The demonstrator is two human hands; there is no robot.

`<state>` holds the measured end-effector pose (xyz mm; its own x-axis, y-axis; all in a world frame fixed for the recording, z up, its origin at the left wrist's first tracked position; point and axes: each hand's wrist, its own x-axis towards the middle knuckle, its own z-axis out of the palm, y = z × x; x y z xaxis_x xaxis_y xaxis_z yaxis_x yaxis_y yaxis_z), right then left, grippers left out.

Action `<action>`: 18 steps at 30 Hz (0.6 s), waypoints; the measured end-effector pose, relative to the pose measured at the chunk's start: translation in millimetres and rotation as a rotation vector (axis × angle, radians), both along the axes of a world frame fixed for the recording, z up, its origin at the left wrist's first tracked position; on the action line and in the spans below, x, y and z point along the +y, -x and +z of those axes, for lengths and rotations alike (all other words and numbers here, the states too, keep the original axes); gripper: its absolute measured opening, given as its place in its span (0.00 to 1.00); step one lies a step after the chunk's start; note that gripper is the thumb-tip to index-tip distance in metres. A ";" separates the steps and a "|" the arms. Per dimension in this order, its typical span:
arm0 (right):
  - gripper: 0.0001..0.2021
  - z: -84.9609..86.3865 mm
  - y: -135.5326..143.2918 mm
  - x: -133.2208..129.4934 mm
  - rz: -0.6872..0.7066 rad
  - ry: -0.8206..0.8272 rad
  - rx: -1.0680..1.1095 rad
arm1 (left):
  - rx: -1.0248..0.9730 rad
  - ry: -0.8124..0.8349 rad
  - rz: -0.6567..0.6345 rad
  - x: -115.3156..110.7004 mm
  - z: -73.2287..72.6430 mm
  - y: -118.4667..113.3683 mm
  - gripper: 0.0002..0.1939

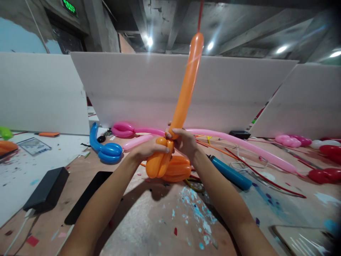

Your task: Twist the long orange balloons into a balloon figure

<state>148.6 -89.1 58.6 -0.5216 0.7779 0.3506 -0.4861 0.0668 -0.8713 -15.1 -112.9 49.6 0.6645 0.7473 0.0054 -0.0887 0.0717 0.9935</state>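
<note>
Mid-frame, a long, glossy orange rubber balloon (187, 85) rises from the fingers, its upright axis leaning to frame right; the nearer right hand (188, 142) has fingers clamped round its base, while the left hand (147, 148) grips the folded orange lobes (157, 165).

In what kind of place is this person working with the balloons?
Probably an improvised balloon-craft workspace in an unfinished building: bare concrete beams overhead, a paint-spattered table, and shaped balloons, such as the blue one, lying about.
</note>
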 end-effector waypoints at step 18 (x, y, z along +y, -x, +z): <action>0.23 6.1 -13.6 10.6 -0.120 -0.174 -0.064 | -0.138 0.001 -0.081 12.4 -5.1 17.4 0.29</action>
